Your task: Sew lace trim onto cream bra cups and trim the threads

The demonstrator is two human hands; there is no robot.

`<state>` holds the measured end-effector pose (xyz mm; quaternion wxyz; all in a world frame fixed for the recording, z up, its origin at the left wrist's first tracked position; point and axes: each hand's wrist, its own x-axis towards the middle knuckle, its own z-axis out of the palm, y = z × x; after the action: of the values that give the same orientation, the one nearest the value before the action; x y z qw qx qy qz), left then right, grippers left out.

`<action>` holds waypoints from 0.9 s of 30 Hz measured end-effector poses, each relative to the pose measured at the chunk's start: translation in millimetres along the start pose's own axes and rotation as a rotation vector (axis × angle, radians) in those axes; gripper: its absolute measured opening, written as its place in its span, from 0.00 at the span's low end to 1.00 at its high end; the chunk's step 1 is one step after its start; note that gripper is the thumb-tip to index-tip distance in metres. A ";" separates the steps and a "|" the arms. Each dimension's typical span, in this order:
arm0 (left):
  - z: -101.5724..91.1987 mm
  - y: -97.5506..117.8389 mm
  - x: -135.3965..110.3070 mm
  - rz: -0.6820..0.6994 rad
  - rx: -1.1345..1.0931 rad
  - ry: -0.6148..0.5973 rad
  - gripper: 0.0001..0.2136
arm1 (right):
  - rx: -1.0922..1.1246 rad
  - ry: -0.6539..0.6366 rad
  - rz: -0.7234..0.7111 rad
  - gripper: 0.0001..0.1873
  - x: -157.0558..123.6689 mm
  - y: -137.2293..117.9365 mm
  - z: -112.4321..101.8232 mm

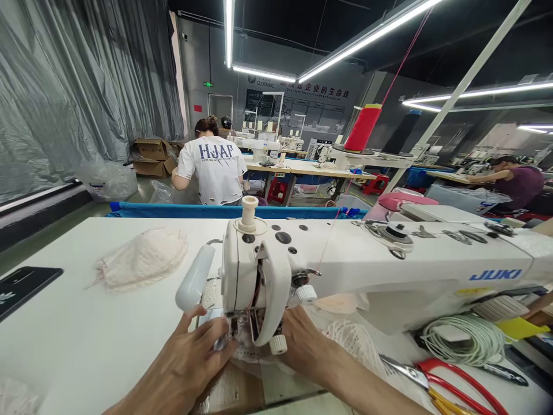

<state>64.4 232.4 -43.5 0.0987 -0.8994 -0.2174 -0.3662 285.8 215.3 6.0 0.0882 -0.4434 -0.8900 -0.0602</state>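
Note:
A white sewing machine stands before me, its needle area low at the front of its head. White lace fabric lies under the presser foot. My left hand is just left of the needle, thumb and forefinger closed on the fabric's edge while another finger stretches forward. To the right of the needle, my right hand rests by the fabric, its fingers hidden behind the machine head. Beside that wrist lies a bunch of white lace trim. A translucent white rounded attachment leans left of the head.
A cream lace piece and a dark phone lie on the left tabletop. Red-handled scissors and a coil of pale green cord sit at right. A red thread cone stands above. A person in white works beyond.

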 end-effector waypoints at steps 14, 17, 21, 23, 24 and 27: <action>0.5 10.4 -13.7 -0.027 0.002 -0.090 0.10 | 0.094 0.464 -0.269 0.23 -22.9 -24.5 30.4; -0.3 11.0 -13.8 -0.052 -0.014 -0.084 0.09 | 0.090 0.507 -0.270 0.22 -20.4 -23.3 31.3; -2.0 10.7 -9.8 -0.067 -0.038 -0.072 0.09 | 0.075 0.534 -0.259 0.23 -19.6 -24.5 32.9; -2.6 9.9 -7.9 -0.069 -0.008 -0.094 0.09 | 0.066 0.528 -0.231 0.24 -19.5 -25.6 33.5; -2.8 9.3 -7.4 -0.069 0.019 -0.120 0.10 | 0.063 0.527 -0.210 0.23 -19.4 -26.0 34.0; -2.3 7.6 -7.6 -0.055 0.082 -0.146 0.11 | 0.047 0.541 -0.169 0.18 -19.2 -25.5 36.9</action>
<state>61.7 222.4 -47.4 0.1089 -0.9126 -0.2635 -0.2929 273.0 191.9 -34.8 0.3273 -0.3333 -0.8691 -0.1627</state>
